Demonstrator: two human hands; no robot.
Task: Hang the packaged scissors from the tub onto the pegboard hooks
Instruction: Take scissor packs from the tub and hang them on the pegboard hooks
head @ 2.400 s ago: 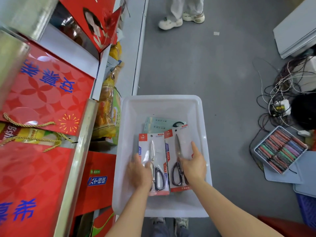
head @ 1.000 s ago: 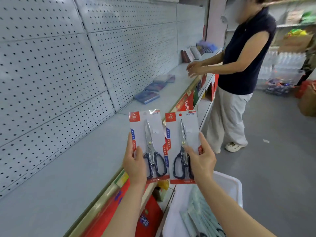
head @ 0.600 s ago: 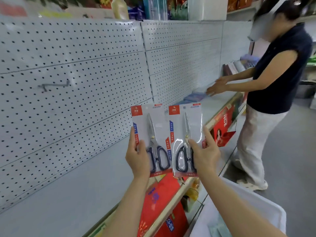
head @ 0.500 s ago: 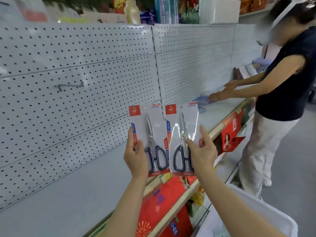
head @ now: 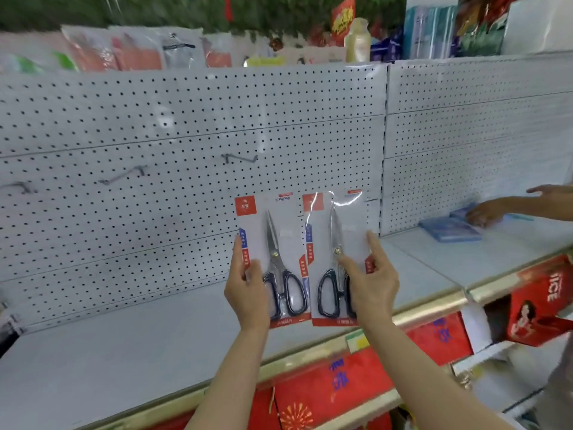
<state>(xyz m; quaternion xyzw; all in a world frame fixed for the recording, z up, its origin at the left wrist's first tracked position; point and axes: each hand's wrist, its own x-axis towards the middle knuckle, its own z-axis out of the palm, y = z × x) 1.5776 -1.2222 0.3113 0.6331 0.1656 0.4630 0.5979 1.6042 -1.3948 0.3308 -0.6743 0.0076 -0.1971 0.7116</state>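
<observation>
Scissors in two packs, held upright side by side in front of the pegboard [head: 186,125].

My left hand [head: 246,293] is closed on the lower left edge of the left pack [head: 269,243], thumb on its face; my right hand [head: 370,285] is closed on the lower right part of the right pack [head: 336,240], thumb across the scissor pivot. The packs nearly touch, blades pointing up, black handles low. Three bare hooks stick out of the board: the nearest hook [head: 240,158] is above the left pack, the middle hook [head: 124,175] and the far hook [head: 18,186] are further left. Both packs hang over the grey shelf [head: 139,346]. Another person's hand [head: 485,212] rests on blue packets [head: 449,228] at right.
</observation>
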